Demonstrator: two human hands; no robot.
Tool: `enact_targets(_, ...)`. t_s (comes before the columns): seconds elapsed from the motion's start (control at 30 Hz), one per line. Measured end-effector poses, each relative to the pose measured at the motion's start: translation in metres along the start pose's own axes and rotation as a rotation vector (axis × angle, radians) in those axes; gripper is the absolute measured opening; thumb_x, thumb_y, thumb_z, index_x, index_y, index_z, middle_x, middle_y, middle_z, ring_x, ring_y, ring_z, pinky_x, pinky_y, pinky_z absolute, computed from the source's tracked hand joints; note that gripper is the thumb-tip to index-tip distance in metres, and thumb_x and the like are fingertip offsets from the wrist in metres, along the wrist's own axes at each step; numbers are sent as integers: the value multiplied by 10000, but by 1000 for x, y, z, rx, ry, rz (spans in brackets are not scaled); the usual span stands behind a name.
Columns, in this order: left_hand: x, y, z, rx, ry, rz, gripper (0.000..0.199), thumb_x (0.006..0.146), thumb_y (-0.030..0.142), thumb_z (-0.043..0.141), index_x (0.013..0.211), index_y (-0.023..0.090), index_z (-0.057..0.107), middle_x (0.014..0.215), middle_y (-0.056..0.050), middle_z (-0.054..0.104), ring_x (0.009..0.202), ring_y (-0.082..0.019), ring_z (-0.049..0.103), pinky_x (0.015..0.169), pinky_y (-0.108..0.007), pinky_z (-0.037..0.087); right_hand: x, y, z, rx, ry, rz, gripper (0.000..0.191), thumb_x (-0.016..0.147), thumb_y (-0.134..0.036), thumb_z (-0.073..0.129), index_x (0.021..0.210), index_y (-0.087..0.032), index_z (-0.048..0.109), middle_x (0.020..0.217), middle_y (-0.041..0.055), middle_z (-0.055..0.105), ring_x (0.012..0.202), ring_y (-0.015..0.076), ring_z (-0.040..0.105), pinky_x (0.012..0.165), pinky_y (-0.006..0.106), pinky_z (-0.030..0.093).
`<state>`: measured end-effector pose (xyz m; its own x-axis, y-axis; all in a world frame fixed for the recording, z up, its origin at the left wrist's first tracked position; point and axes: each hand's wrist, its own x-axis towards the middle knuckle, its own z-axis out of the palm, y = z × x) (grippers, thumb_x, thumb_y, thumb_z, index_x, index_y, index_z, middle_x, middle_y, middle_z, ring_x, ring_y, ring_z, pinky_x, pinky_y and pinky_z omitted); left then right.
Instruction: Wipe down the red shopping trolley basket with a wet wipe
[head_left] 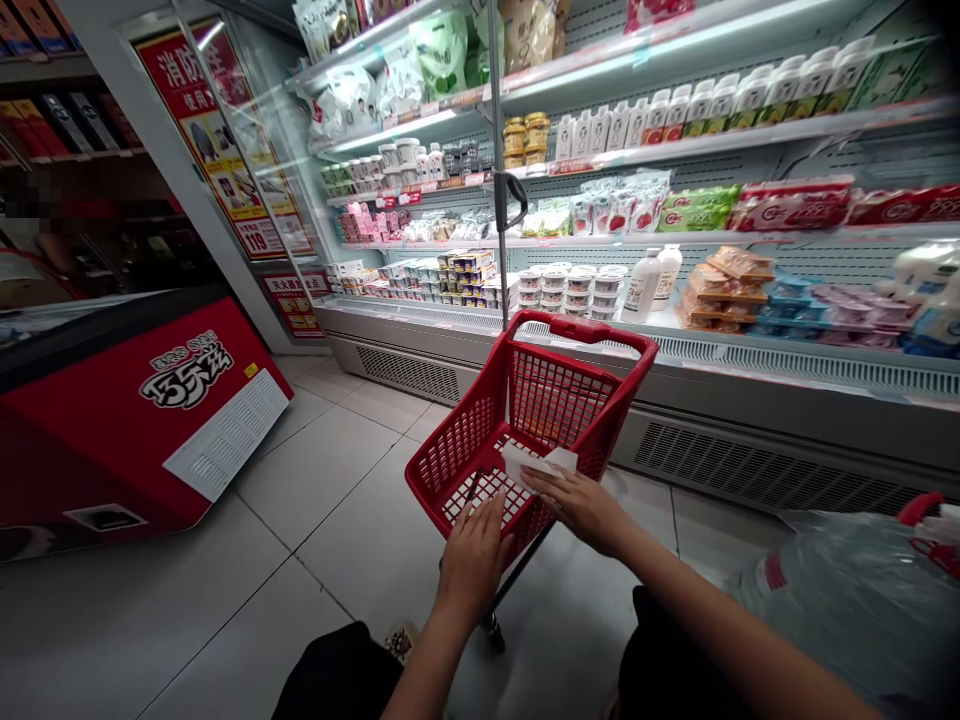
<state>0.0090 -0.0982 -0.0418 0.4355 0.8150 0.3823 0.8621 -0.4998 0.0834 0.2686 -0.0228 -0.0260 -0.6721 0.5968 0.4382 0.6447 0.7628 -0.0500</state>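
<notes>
A red plastic shopping cart basket (pixel 457 440) with perforated walls stands in front of me, its handle on the far side. My right hand (pixel 574 500) lies with fingers together on a white cloth or tissue (pixel 536 463) inside the basket's right part. My left hand (pixel 474 555) is over the near left rim, fingers stretched forward, with no object visible in it. A thin dark item (pixel 473 486) lies in the basket just beyond its fingertips. What the left palm touches is hidden.
Behind the cart runs a refrigerated display (pixel 720 350) of dairy packs, with a glass door handle (pixel 514 202). A red chest freezer (pixel 225 430) stands left on the tiled floor (pixel 330 500). Wrapped large bottles (pixel 817 590) stand right. A person (pixel 34 250) is far left.
</notes>
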Motion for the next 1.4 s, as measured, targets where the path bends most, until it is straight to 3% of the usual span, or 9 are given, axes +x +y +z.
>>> enact_targets(0.17, 3, -13, -7, -7, 7, 50, 601, 1087, 314, 351, 1640, 179, 161, 1514, -110, 572, 1375, -216, 562, 1189, -453, 395, -18, 53, -10, -196, 79, 179, 564, 1072, -242, 390, 1628, -262, 298, 1610, 43, 447, 1468, 262, 444, 1125, 447, 499)
enact_targets(0.33, 8, -28, -10, -3, 12, 36, 582, 1088, 327, 367, 1631, 200, 200, 1520, -97, 566, 1370, -213, 567, 1191, -469, 389, -21, 56, -11, -267, 125, 246, 718, 977, -67, 398, 1651, -252, 230, 1627, 39, 421, 1507, 270, 379, 1139, 430, 487)
enact_targets(0.5, 10, -38, -10, -23, -3, 40, 563, 1085, 332, 370, 1622, 218, 246, 1479, -85, 608, 1355, -206, 583, 1185, -460, 398, -11, 28, 2, -178, 183, 269, 718, 939, -32, 417, 1615, -263, 345, 1543, 43, 538, 1448, 261, 474, 1122, 428, 509)
enact_targets(0.77, 8, -53, -11, -71, -1, 21, 683, 1065, 372, 426, 1649, 212, 112, 1499, -105, 586, 1345, -221, 592, 1193, -456, 386, -3, -70, 28, 33, 49, -62, 779, 887, 50, 402, 1607, -243, 342, 1554, 48, 526, 1491, 196, 407, 1083, 368, 531)
enact_targets(0.83, 7, -56, -15, -94, -27, 3, 737, 1067, 386, 425, 1655, 221, 12, 1525, -97, 561, 1371, -215, 570, 1200, -454, 376, -7, -56, 23, 0, 42, -65, 802, 875, 69, 390, 1613, -239, 324, 1564, 58, 512, 1495, 210, 400, 1075, 394, 537)
enact_targets(0.93, 5, -64, -23, -124, -68, -15, 755, 1078, 401, 398, 1649, 251, -74, 1543, -75, 544, 1394, -201, 547, 1216, -456, 349, -16, -1, 5, -78, 93, 35, 836, 857, 77, 384, 1623, -250, 308, 1559, 62, 518, 1475, 227, 435, 1095, 418, 522)
enact_targets(1.1, 4, -70, -28, -134, -108, -40, 769, 1059, 509, 409, 1656, 285, -22, 1580, -72, 499, 1421, -220, 518, 1235, -475, 311, -25, 67, -24, -225, 143, 191, 769, 920, -19, 407, 1639, -256, 270, 1586, 55, 481, 1473, 240, 438, 1129, 430, 495)
enact_targets(1.23, 12, -51, -21, -106, -95, -123, 813, 1020, 603, 437, 1659, 295, 39, 1620, -85, 439, 1472, -292, 449, 1221, -553, 312, -13, 27, -7, -186, 167, 217, 765, 905, -20, 421, 1630, -236, 306, 1555, 58, 522, 1483, 243, 424, 1126, 417, 498)
enact_targets(1.4, 20, -31, -14, -185, -28, -157, 876, 1007, 540, 505, 1658, 268, -13, 1557, -120, 520, 1372, -283, 561, 1106, -475, 468, 4, -45, 29, -45, 111, 47, 759, 898, 9, 422, 1613, -233, 342, 1539, 50, 545, 1462, 215, 453, 1136, 391, 485)
